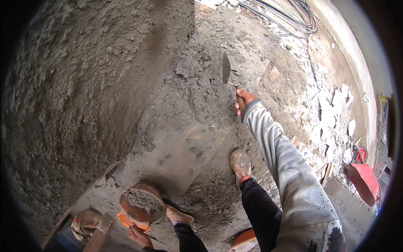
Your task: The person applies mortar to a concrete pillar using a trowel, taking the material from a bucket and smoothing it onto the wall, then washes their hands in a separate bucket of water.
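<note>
- A trowel (230, 72) is gripped by its wooden handle in the right hand (243, 99), fingers clenched round it, the grey-sleeved arm stretched out over the ground.
- The trowel's blade is coated with grey mortar and is held up beside the rough plastered wall (84, 84), close to the wall's outer corner.
- A round orange pan (142, 206) filled with grey mortar is held at its lower rim by the left hand (140, 236), near the foot of the wall.
- Loose mortar (197, 105) is spread over the floor below the trowel, and a flat board (176, 155) lies in it.
- A mortar-stained shoe (240, 165) is planted just beside the board's right edge.
- White rubble (336, 122) is heaped toward the floor's right edge, and a red wheelbarrow (364, 178) stands beyond it.
- Cables (289, 17) are coiled at the floor's far edge.
</note>
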Available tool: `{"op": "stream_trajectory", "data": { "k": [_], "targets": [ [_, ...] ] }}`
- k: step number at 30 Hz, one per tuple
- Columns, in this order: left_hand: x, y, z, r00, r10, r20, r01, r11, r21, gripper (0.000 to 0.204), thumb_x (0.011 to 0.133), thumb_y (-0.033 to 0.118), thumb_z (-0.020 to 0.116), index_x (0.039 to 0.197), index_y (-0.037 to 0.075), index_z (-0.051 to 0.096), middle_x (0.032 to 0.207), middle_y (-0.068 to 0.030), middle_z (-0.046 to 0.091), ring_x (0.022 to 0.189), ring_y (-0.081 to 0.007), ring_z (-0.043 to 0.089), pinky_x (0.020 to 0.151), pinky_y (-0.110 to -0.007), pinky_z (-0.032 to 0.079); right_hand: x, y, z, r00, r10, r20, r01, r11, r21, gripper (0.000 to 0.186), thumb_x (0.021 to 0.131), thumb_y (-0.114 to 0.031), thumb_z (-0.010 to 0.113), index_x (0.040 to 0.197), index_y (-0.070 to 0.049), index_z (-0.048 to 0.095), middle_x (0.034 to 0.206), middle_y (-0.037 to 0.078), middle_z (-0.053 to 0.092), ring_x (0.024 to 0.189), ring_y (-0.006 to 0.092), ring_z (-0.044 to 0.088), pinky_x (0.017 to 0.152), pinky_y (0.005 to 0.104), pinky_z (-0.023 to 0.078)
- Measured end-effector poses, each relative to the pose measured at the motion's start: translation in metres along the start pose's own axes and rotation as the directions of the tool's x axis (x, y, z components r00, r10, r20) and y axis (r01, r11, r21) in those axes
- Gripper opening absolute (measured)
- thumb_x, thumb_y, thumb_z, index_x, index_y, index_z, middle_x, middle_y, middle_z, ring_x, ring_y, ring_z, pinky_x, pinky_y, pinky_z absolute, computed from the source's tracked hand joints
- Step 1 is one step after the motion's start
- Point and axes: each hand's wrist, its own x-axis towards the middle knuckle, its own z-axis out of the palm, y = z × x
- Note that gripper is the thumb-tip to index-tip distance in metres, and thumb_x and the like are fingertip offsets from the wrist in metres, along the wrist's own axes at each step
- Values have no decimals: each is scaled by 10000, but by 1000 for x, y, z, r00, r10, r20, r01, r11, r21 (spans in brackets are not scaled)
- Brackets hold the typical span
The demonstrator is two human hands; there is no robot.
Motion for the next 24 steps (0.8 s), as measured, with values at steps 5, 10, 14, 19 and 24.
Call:
{"op": "stream_trajectory", "data": {
  "k": [5,10,14,19,24],
  "targets": [
    [13,35,-18,984,-164,-71,162,986,-37,433,863,321,458,532,60,356,444,-7,306,411,-134,313,412,-333,287,-55,102,-12,920,78,-384,107,893,438,293,846,-333,528,883,-43,499,553,72,482,363,190,441,322,338,368],
    [12,64,-19,980,-179,-89,180,984,-2,424,844,289,465,516,44,355,428,-34,339,405,-155,343,428,-342,334,-34,47,7,972,-234,-17,234,962,141,314,861,-340,515,920,-34,480,591,61,481,395,166,451,347,317,399],
    [3,119,-13,992,-125,-17,119,975,-186,322,858,241,441,602,47,456,493,-25,397,460,-151,392,458,-316,354,52,-79,55,968,-238,77,222,959,179,302,881,-369,507,875,-68,486,584,63,523,400,207,491,365,358,417],
    [4,170,19,977,153,146,-116,965,-234,393,907,264,432,589,34,426,478,-45,411,440,-157,392,459,-335,356,85,-84,30,976,-93,-197,122,982,141,316,872,-382,520,873,-67,496,601,59,496,422,200,469,385,376,398],
    [15,192,81,924,373,89,-358,922,-150,351,923,268,484,650,56,420,538,-9,384,489,-129,379,477,-299,346,-8,67,-56,834,-209,-511,322,936,142,270,845,-236,537,993,-31,441,640,46,471,416,160,452,364,302,396]
  ]
}}
